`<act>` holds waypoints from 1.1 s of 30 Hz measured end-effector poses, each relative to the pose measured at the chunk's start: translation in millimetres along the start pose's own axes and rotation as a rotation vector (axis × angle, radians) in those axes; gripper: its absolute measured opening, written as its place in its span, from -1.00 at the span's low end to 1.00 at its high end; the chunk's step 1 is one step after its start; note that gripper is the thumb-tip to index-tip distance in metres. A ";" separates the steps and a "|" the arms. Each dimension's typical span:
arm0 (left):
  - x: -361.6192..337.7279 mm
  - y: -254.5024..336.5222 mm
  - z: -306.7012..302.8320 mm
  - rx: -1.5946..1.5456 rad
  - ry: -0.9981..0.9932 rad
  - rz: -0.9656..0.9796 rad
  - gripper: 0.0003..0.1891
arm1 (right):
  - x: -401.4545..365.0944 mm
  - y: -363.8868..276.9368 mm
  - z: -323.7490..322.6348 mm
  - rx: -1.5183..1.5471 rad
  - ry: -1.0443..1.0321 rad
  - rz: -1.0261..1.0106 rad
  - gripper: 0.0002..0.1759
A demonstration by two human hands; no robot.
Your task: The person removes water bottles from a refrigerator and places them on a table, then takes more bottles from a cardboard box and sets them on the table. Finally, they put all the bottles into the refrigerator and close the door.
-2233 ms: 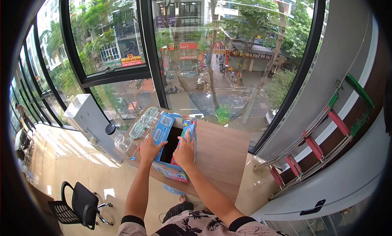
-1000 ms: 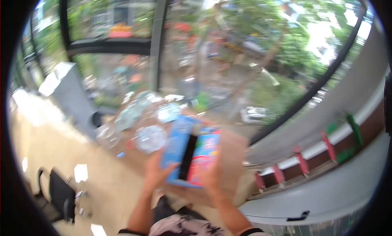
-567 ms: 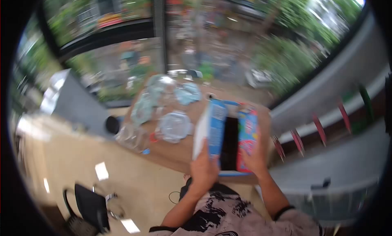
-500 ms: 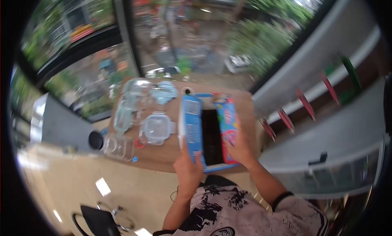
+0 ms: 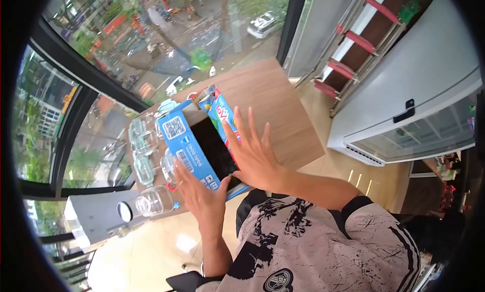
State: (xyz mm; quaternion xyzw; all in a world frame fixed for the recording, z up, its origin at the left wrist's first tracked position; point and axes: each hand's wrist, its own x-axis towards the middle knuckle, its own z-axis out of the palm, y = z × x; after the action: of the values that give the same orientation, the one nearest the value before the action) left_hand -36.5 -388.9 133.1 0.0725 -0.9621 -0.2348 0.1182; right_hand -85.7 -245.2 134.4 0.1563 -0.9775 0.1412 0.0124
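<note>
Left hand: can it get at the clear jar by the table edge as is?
Likely yes. The clear jar sits just left of the left hand, open and beside the blue box; only a small blue piece shows between them.

Tall black-framed glass windows (image 5: 87, 70) are overlooking a leafy street (image 5: 214, 41); daylight (image 5: 186, 242) is gleaming on glossy beige flooring (image 5: 151, 256). A brown wood-grain table (image 5: 285, 112) is standing beside the glass. A red-runged metal ladder (image 5: 360, 41) is standing near a large white cabinet (image 5: 374, 112), possibly a refrigerator.

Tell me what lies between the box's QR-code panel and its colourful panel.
The head view shows the box's dark opening between those two panels.
</note>
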 end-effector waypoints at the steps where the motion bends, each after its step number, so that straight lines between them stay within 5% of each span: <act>1: 3.5 1.7 1.7 -0.017 -0.042 -0.022 0.17 | 3.1 -1.5 2.3 0.030 0.001 -0.017 0.20; 4: 14.5 20.3 -3.2 0.065 -0.143 -0.156 0.16 | 11.4 0.2 3.7 -0.036 -0.081 -0.116 0.08; 6: 17.5 -9.2 -6.4 0.028 -0.064 0.017 0.10 | 8.2 22.5 -5.7 0.528 -0.024 -0.197 -0.03; 8: 19.1 -31.1 -17.1 -0.534 -0.172 -0.027 -0.05 | 2.7 45.1 -26.9 0.764 0.035 -0.209 -0.16; 10: 11.9 -52.1 -29.2 -0.857 -0.153 -0.152 -0.17 | -2.2 69.0 -34.2 1.440 -0.050 0.066 -0.25; 12: 4.8 -66.2 -45.4 -1.211 -0.118 -0.444 -0.21 | -5.4 99.7 -4.1 1.305 0.113 0.067 -0.32; 13: -2.3 -78.7 -45.4 -1.210 -0.100 -0.440 -0.21 | -7.2 102.3 -4.0 1.308 0.109 0.050 -0.32; 15: -16.3 -102.6 -34.6 -0.670 0.270 -0.488 -0.30 | -17.6 100.0 -3.8 0.720 0.281 0.209 -0.36; 16: -16.6 -99.6 -33.6 -0.676 0.275 -0.491 -0.30 | -16.6 92.1 -11.6 0.714 0.280 0.203 -0.36; 18: -19.6 -84.9 -31.5 -0.225 0.496 -0.371 -0.39 | -13.1 68.7 -34.2 0.361 0.504 -0.039 -0.45; 21: -12.9 -54.2 -35.2 -0.147 0.654 -0.081 -0.57 | 0.7 39.7 -40.2 0.220 0.237 -0.367 -0.58; 24: -1.2 -38.1 -45.1 -0.058 0.605 0.022 -0.57 | 4.2 23.1 -30.1 0.138 0.022 -0.580 -0.62; 26: 7.5 -42.4 -43.3 -0.059 0.446 0.109 -0.57 | -1.1 16.9 -27.0 0.269 -0.239 -0.501 -0.60; 28: 3.9 -55.1 -40.4 -0.078 0.281 0.001 -0.63 | -8.8 8.0 -32.0 0.263 -0.050 -0.568 -0.59; 30: 2.3 -62.3 -33.7 -0.363 0.071 -0.110 -0.64 | -16.1 -3.2 -62.0 0.498 -0.200 -0.313 -0.61; 32: -1.3 -55.4 -34.6 -0.362 0.097 -0.165 -0.56 | -25.2 -5.8 -64.9 0.543 -0.246 -0.350 -0.65; 33: 1.4 -49.7 -31.0 -0.362 0.100 -0.186 -0.46 | -30.7 -1.6 -58.7 0.564 -0.447 -0.412 -0.67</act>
State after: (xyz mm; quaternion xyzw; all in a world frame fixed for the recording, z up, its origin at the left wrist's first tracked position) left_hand -25.6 -446.3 136.8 0.1499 -0.8863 -0.4100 0.1548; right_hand -57.2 -220.9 189.1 0.3725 -0.8274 0.3608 -0.2154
